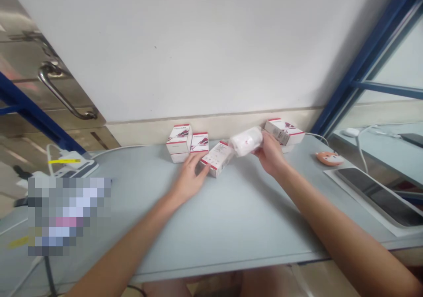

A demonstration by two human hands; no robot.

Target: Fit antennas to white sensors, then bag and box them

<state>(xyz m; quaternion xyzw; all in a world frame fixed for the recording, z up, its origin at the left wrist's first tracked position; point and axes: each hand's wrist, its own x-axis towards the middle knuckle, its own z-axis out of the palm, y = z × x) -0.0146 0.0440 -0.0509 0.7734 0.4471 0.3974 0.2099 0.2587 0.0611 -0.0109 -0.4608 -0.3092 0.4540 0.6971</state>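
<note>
My right hand (271, 154) grips a white cylindrical item in a clear wrapper (246, 141), held just above the grey table (231, 217). Its end meets the open end of a white-and-red carton (218, 157) lying on the table. My left hand (191, 177) rests on that carton's near side, fingers curled against it. Two more white-and-red cartons (180, 139) (199, 142) stand just behind my left hand. Another carton (284, 131) lies behind my right hand by the wall.
A small orange fox-shaped object (328, 157) and a dark tablet on a white sheet (380, 195) lie at the right. A white power strip with cables (71, 165) is at the left, beside a blurred patch. A wall stands close behind; blue frame bars rise at both sides.
</note>
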